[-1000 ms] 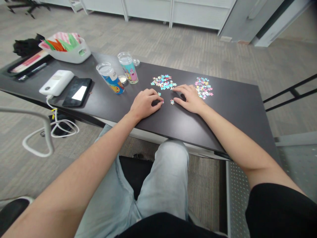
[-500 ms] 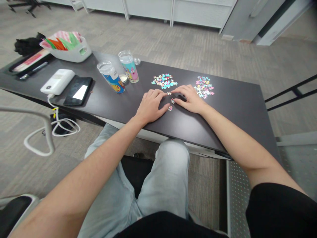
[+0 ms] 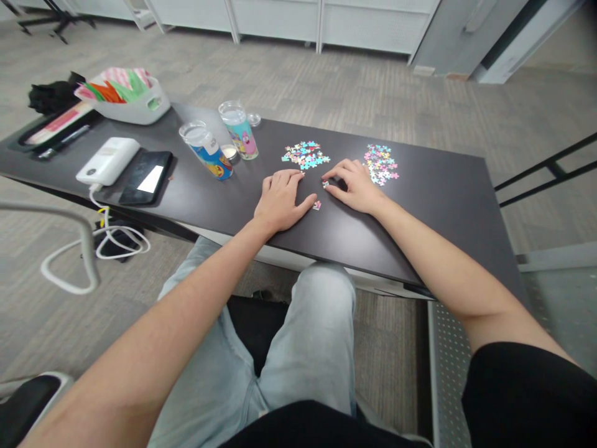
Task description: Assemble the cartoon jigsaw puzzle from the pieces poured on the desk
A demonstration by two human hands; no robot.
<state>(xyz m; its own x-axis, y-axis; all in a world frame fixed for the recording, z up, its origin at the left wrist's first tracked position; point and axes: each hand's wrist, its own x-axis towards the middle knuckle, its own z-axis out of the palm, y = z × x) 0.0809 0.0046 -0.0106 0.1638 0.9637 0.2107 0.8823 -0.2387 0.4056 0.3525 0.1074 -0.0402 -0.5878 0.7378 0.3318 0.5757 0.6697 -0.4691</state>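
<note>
My right hand [image 3: 353, 185] has its thumb and index finger closed around a small puzzle piece [image 3: 325, 184] at the tabletop. To its left, my left hand [image 3: 281, 198] rests on the dark table with fingers stretched out and thumb apart. Its index fingertip touches another piece, mostly covered by the finger. Just by the left thumb tip lies a pinkish puzzle piece [image 3: 317, 205]. Beyond the hands is a loose pile of blue, red and white puzzle pieces [image 3: 306, 155]. A second pile, of pastel puzzle pieces [image 3: 381, 164], spreads past the right hand.
Two clear cups with cartoon prints, one blue [image 3: 208, 151] and one turquoise [image 3: 240, 132], stand left of the piles. Farther left are a phone [image 3: 147, 178], a white power bank [image 3: 109, 162] with a cable, and a white basket [image 3: 135, 111]. The dark table [image 3: 448, 211] extends right.
My left index finger has drawn a piece to the left, away from the right hand. The right thumb and index finger have come together on the piece between them.
</note>
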